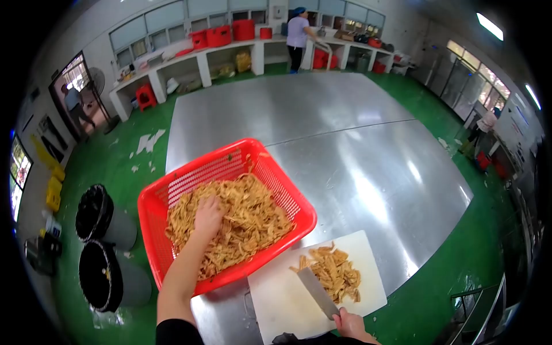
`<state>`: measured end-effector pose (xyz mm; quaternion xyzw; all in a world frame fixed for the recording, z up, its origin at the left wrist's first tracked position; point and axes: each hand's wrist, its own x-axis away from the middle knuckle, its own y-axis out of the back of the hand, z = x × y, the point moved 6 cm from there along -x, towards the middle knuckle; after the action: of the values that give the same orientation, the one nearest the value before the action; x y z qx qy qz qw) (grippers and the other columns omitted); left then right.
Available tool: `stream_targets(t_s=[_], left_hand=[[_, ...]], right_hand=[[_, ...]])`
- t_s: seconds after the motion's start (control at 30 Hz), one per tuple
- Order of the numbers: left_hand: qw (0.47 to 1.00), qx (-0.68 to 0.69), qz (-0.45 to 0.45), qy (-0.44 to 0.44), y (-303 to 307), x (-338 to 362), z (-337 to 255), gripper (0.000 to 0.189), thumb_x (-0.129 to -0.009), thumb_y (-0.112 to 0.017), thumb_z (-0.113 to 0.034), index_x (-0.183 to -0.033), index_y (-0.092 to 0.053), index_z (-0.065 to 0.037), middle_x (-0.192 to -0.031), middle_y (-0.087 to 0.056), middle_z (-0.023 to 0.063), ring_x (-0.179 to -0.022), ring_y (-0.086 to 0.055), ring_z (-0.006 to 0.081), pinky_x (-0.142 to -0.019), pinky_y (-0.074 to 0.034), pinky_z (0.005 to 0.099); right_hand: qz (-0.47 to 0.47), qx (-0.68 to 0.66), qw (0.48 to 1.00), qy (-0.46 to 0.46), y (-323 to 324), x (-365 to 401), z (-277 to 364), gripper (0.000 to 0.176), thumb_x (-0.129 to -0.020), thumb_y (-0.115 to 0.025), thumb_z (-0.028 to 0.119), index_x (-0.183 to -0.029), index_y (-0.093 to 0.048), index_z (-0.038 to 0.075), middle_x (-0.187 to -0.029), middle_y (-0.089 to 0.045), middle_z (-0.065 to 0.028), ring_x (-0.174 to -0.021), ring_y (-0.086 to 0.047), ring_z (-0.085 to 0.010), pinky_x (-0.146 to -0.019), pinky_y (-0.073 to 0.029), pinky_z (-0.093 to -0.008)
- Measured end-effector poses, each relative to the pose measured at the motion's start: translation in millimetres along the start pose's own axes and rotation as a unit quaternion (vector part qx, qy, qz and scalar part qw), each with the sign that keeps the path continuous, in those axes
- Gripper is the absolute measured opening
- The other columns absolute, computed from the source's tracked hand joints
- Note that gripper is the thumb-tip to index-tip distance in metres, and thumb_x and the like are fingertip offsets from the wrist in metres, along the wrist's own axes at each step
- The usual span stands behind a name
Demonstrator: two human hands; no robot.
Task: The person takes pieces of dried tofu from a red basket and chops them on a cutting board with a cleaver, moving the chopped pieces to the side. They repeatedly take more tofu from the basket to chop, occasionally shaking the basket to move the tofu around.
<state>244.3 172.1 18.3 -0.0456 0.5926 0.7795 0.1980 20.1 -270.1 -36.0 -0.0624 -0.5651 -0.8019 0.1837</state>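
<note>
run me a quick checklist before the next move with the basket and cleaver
1. left hand in the strips inside the red basket: ok, resting on the pile.
2. left grip closed on strips: cannot tell.
3. right hand grip on the cleaver: ok, shut round the handle.
4. blade clear of the left hand: ok, hands well apart.
5. bare space on the cutting board beside the cut pile: ok.
6. basket fully on the table: cannot tell, its left corner seems to overhang.

Count: one red basket (pixel 195 164), one white cutting board (pixel 282 299), one cleaver (pixel 317 292), one left hand (pixel 208 215), one right hand (pixel 349 322), two strip heaps (pixel 247 218) (pixel 333 273), two black-lined bins (pixel 95 213) (pixel 100 276) near left.
</note>
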Motion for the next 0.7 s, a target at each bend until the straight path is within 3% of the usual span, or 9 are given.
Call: stream_targets(t_s=[0.1, 0.13, 0.2, 0.27, 0.33, 0.4, 0.43, 0.6, 0.7], left_hand=[[0.991, 0.134, 0.002, 0.014, 53, 0, -6, 0.02, -0.078, -0.063, -0.019, -0.095, -0.065, -0.01, -0.096, -0.063, 0.0081, -0.099, -0.056, 0.0234, -0.1, -0.033, 0.0454], [0.978, 0.191, -0.086, 0.001, 75, 7, -18, 0.016, -0.078, -0.065, -0.02, -0.09, -0.063, -0.009, -0.082, -0.062, 0.007, -0.077, -0.06, 0.0251, -0.084, -0.044, 0.0428], [0.959, 0.255, -0.118, -0.024, 129, 25, -68, 0.018, -0.078, -0.065, -0.021, -0.091, -0.061, -0.009, -0.076, -0.059, 0.0079, -0.069, -0.059, 0.0264, -0.065, -0.049, 0.0392], [0.953, 0.297, -0.032, -0.039, 144, 52, -128, 0.019, -0.079, -0.064, -0.02, -0.093, -0.059, -0.008, -0.074, -0.055, 0.0086, -0.067, -0.059, 0.0258, -0.053, -0.047, 0.0377], [0.94, 0.34, 0.021, -0.03, 122, 91, -188, 0.021, -0.08, -0.061, -0.017, -0.096, -0.057, -0.005, -0.077, -0.052, 0.0104, -0.068, -0.059, 0.0277, -0.054, -0.048, 0.0389], [0.919, 0.362, 0.158, 0.012, 53, 132, -236, 0.021, -0.08, -0.059, -0.016, -0.096, -0.055, -0.002, -0.083, -0.051, 0.0132, -0.07, -0.059, 0.0296, -0.055, -0.049, 0.0406], [0.922, 0.347, 0.169, 0.027, 34, 143, -251, 0.025, -0.078, -0.06, -0.014, -0.099, -0.055, -0.001, -0.084, -0.051, 0.0141, -0.076, -0.058, 0.0301, -0.058, -0.05, 0.04], [0.923, 0.365, -0.019, 0.121, 77, 160, -244, 0.035, -0.073, -0.065, -0.007, -0.107, -0.056, -0.002, -0.092, -0.053, 0.0141, -0.081, -0.054, 0.0275, -0.068, -0.047, 0.036], [0.904, 0.392, -0.004, 0.171, 60, 191, -237, 0.032, -0.071, -0.066, -0.003, -0.102, -0.06, -0.004, -0.092, -0.056, 0.0108, -0.078, -0.054, 0.0265, -0.07, -0.047, 0.0357]], right_hand=[[-0.019, -0.007, 1.0, 0.012, 3, 0, 1, 0.025, -0.089, -0.052, 0.03, -0.086, -0.049, 0.006, -0.057, -0.058, -0.0175, -0.053, -0.058, -0.0395, -0.051, -0.045, -0.0514], [-0.018, -0.009, 1.0, 0.018, 4, 2, 3, 0.024, -0.089, -0.051, 0.029, -0.085, -0.049, 0.006, -0.057, -0.058, -0.0171, -0.053, -0.058, -0.0392, -0.051, -0.046, -0.0511], [-0.035, -0.038, 0.998, 0.04, 4, 2, 0, 0.022, -0.09, -0.051, 0.028, -0.086, -0.049, 0.006, -0.06, -0.059, -0.0178, -0.055, -0.058, -0.0396, -0.052, -0.046, -0.0523], [-0.065, -0.043, 0.996, 0.04, 0, 3, -3, 0.021, -0.09, -0.053, 0.027, -0.087, -0.051, 0.006, -0.066, -0.059, -0.0224, -0.059, -0.058, -0.0428, -0.052, -0.045, -0.0511], [-0.07, -0.095, 0.993, -0.001, 6, 8, 4, 0.018, -0.091, -0.053, 0.021, -0.087, -0.05, 0.003, -0.066, -0.058, -0.0241, -0.061, -0.056, -0.0458, -0.053, -0.043, -0.0537], [-0.06, -0.121, 0.991, -0.022, 14, 10, 14, 0.017, -0.091, -0.052, 0.018, -0.09, -0.048, 0.002, -0.066, -0.057, -0.0256, -0.063, -0.055, -0.0464, -0.054, -0.042, -0.0526], [-0.05, -0.112, 0.992, -0.039, 16, 12, 17, 0.015, -0.091, -0.052, 0.017, -0.089, -0.048, 0.002, -0.066, -0.057, -0.0251, -0.065, -0.056, -0.0457, -0.055, -0.042, -0.0514], [0.001, -0.068, 0.998, 0.013, 34, 17, 49, 0.016, -0.091, -0.051, 0.018, -0.088, -0.046, 0.004, -0.067, -0.059, -0.0214, -0.063, -0.056, -0.0439, -0.057, -0.044, -0.0508], [0.052, 0.003, 0.998, 0.037, 13, 18, 52, 0.016, -0.091, -0.049, 0.02, -0.088, -0.045, 0.004, -0.068, -0.06, -0.0199, -0.062, -0.058, -0.0417, -0.058, -0.046, -0.0507]])
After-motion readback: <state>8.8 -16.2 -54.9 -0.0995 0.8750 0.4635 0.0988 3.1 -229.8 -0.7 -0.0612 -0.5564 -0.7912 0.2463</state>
